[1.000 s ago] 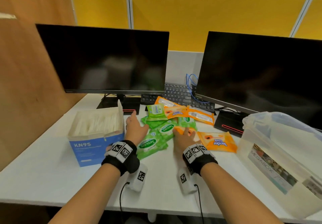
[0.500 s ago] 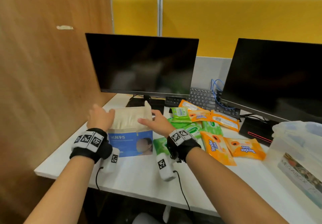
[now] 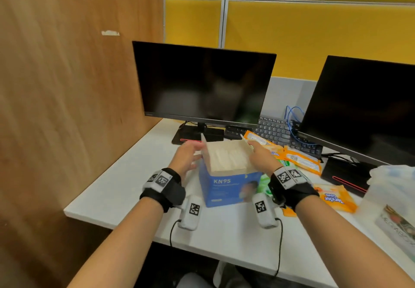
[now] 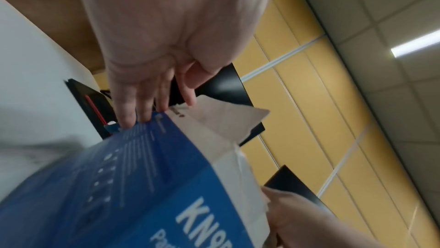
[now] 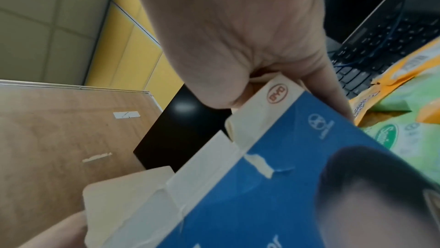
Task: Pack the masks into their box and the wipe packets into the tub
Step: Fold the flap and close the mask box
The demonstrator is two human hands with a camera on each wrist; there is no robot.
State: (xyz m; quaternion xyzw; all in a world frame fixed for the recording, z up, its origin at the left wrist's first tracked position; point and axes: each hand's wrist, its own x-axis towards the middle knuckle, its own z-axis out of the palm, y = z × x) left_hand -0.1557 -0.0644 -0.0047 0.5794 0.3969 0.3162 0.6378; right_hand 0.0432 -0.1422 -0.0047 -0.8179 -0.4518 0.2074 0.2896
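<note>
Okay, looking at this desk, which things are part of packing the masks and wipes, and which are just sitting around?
Part of the job:
KN95 mask box, open, masks inside
left hand and right hand at its sides
orange wipe packets
green wipe packets
clear tub

Just lying about:
two monitors
keyboard
blue cable

Mask boxes [image 3: 226, 189]: one is standing on the desk.
Monitors [image 3: 202, 83]: two are showing.
Keyboards [image 3: 276, 130]: one is lying behind.
Tubs [image 3: 390, 189]: one is showing.
Orange packets [image 3: 334, 199]: at least three are showing.
Hands [image 3: 185, 158]: two are showing.
</note>
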